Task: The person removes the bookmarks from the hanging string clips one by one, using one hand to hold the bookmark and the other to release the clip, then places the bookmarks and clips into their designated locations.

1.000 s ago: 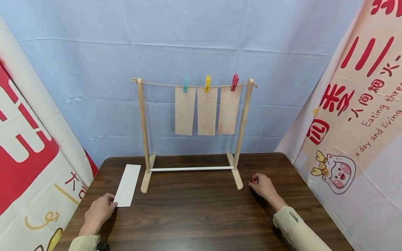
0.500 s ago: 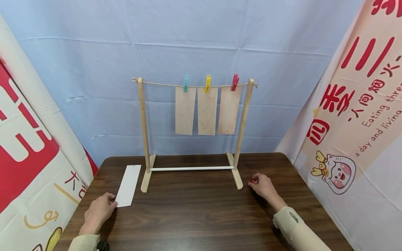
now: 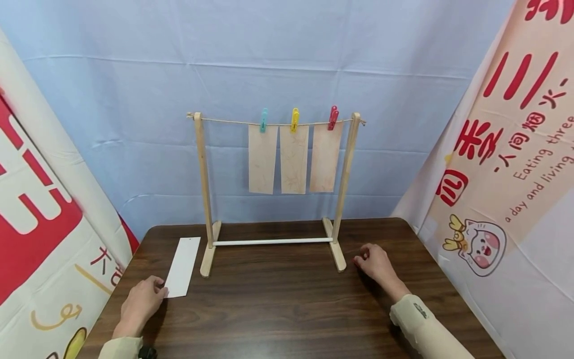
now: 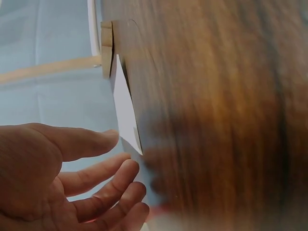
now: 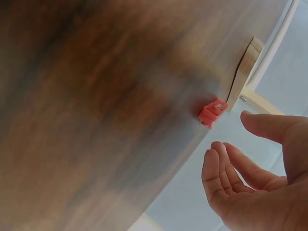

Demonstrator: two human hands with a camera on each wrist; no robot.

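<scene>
In the head view my left hand (image 3: 141, 301) is at the near left corner of a white paper card (image 3: 183, 267) on the table. The left wrist view has the thumb tip beside the edge of the card (image 4: 126, 113), fingers loosely bent and apart from the thumb. My right hand (image 3: 375, 264) is beyond the stand's right foot, thumb and fingers spread. A red clothespin (image 5: 212, 113) lies on the table just beyond those fingertips in the right wrist view; the hand mostly hides it in the head view.
A wooden stand (image 3: 204, 174) with a white crossbar (image 3: 272, 242) carries a rope. Three beige cards hang from it, under a teal clothespin (image 3: 263, 120), a yellow clothespin (image 3: 294, 119) and a red-pink clothespin (image 3: 333, 118). Blue cloth (image 3: 148, 99) backs the brown table (image 3: 269, 314).
The right hand's fingers have lifted and spread slightly around the red clothespin, which shows less in the head view. The left hand stays nearly still by the card. The head view has shifted slightly.
</scene>
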